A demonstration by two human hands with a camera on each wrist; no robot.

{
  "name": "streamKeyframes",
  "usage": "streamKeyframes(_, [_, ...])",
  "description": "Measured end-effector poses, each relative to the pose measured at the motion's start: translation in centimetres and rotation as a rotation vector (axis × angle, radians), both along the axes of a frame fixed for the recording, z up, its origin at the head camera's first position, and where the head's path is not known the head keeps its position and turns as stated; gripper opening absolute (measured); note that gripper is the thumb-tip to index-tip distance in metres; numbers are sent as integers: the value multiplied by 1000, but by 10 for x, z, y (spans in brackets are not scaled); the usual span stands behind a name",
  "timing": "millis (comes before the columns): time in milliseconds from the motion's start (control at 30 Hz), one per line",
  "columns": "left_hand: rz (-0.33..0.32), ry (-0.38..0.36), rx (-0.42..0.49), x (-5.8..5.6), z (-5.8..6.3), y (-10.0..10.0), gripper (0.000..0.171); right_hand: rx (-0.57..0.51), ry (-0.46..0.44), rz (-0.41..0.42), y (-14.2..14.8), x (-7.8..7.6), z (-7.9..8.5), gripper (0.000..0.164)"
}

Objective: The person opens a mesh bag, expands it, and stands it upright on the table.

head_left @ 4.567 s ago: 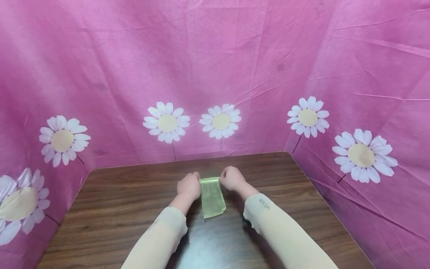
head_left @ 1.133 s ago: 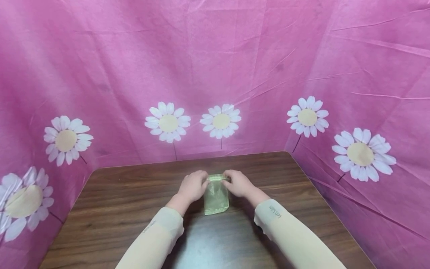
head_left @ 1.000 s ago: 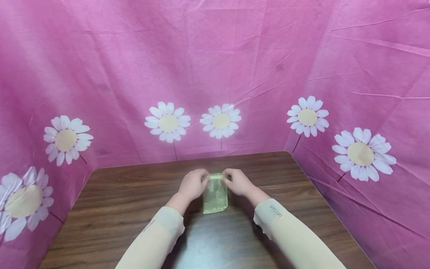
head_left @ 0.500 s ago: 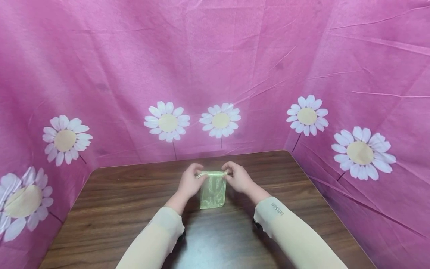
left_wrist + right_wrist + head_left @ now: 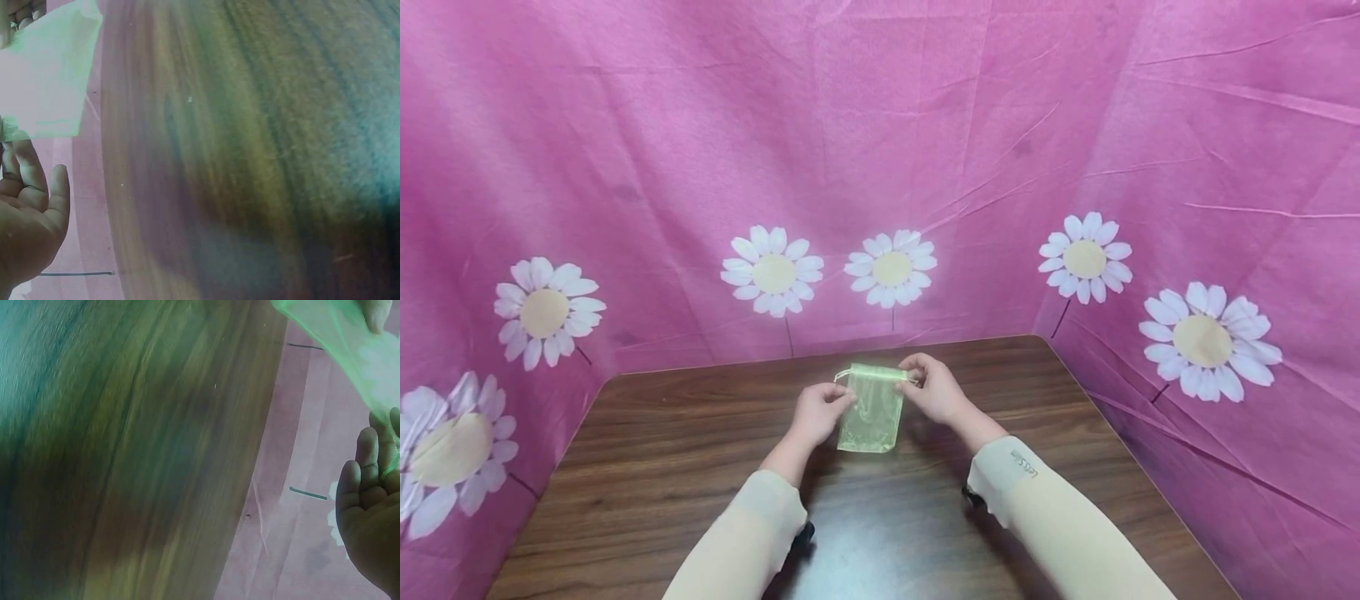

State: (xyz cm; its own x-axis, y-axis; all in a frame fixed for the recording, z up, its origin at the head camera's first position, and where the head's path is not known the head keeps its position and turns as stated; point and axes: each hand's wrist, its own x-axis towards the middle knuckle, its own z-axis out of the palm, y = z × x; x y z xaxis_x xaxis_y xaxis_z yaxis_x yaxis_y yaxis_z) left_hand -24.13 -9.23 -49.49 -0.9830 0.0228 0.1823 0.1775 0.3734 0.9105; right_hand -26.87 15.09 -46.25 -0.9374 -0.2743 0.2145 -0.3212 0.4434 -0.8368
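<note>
A small sheer yellow-green drawstring pouch point(image 5: 872, 421) hangs between both hands, its hemmed mouth at the top and its bottom edge toward the person. My left hand point(image 5: 814, 412) pinches its left side a little below the mouth, between thumb and fingers. A pale cord loop point(image 5: 841, 375) sticks out above that hand. At the upper right corner, my right hand point(image 5: 934, 390) pinches the pouch beside the cord's right end. In the left wrist view the pouch point(image 5: 47, 81) spans between the hands. The right wrist view has it point(image 5: 337, 347) stretching up from the right fingers point(image 5: 367, 447).
Beneath the hands lies a brown wood-grain table point(image 5: 670, 467). A pink cloth backdrop point(image 5: 880, 125) printed with white daisies stands along its back and sides. Pale sleeves point(image 5: 1045, 500) cover both forearms, with a dark band partly showing under each cuff.
Both hands have shifted from gripping the mouth's corners. The left has slid down the left edge, and the pouch has moved away from the person. A cord loop now shows at the left.
</note>
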Motion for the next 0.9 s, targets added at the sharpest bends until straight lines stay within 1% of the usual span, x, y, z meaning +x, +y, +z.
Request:
streamKeyframes(133, [27, 16, 17, -1, 4, 0, 15, -125, -37, -11, 0, -1, -1, 37])
streamKeyframes(233, [39, 20, 30, -1, 7, 0, 16, -169, -63, -15, 0, -1, -1, 38])
streamKeyframes(467, [56, 9, 62, 1, 14, 3, 19, -197, -87, 1, 0, -2, -8, 45])
streamKeyframes(700, [66, 8, 93, 3, 20, 8, 19, -211, -127, 12, 0, 1, -7, 50])
streamKeyframes(900, [77, 20, 95, 1, 24, 9, 18, -235, -127, 21, 0, 1, -6, 46])
